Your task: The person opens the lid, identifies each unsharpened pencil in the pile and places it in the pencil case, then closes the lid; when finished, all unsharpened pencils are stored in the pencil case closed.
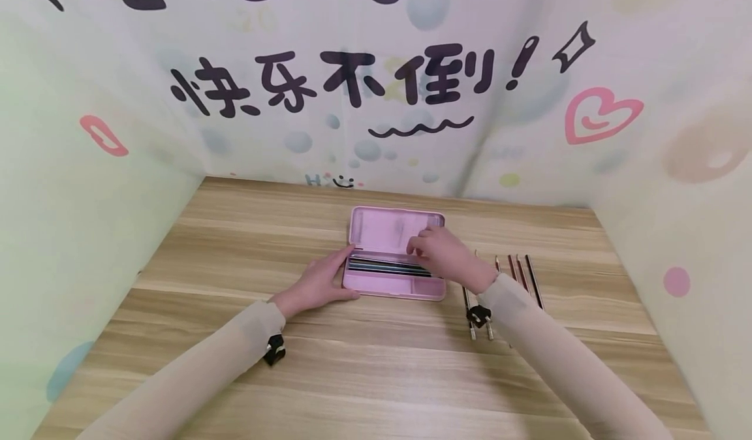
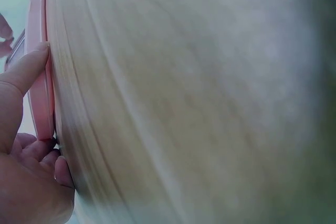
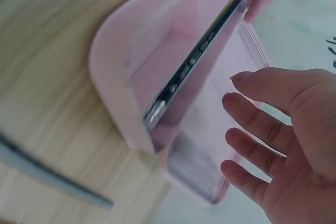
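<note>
A pink pencil case [image 1: 376,284] lies with its lid [image 1: 382,228] raised toward the back wall. Dark pencils [image 1: 384,267] lie lengthwise in its back compartment. My left hand [image 1: 320,282] holds the case's left end, the thumb along the front side and other fingers round the end. Over the right part of the case hovers my right hand [image 1: 443,254]. In the right wrist view its fingers [image 3: 252,148] are spread and slightly bent, with nothing between them. That view also shows a dark pencil [image 3: 191,64] inside the case.
Right of the case, several pencils [image 1: 534,280] lie apart on the wooden table [image 1: 247,237], some partly behind my right forearm. A printed cloth wall [image 1: 282,153] rises at the table's back edge, with pale walls on both sides.
</note>
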